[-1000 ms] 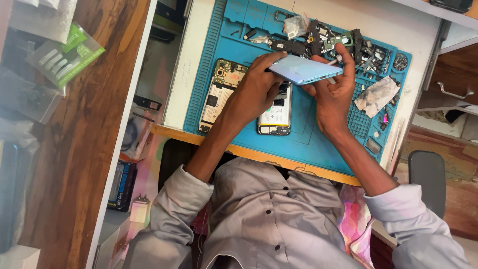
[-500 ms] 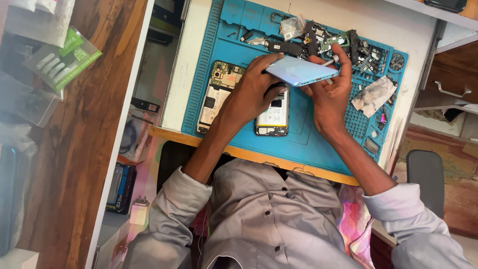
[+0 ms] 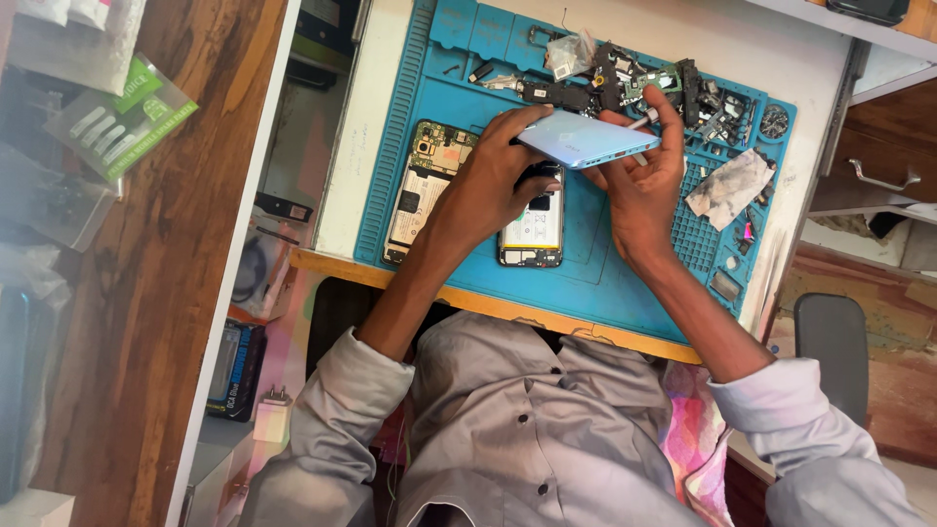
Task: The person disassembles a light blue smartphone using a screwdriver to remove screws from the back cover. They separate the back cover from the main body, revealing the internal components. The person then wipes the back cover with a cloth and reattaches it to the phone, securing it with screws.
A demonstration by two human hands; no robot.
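Head view is showing both hands, left hand point(image 3: 493, 185) and right hand point(image 3: 639, 185), gripping a pale blue phone back cover point(image 3: 589, 139) by its edges above the blue repair mat point(image 3: 459, 88); it is looking thin, light, slippery and likely bendable.

a blue repair mat point(image 3: 625, 283) carries two opened phones point(image 3: 427, 190) and loose parts point(image 3: 683, 88).

The far edge of the blue repair mat point(image 3: 605, 283) is crowded by loose phone parts point(image 3: 664, 83). Its left part is taken by an opened phone point(image 3: 426, 190), and a second opened phone point(image 3: 534, 229) lies in the middle. Bare mat is left along the near edge.
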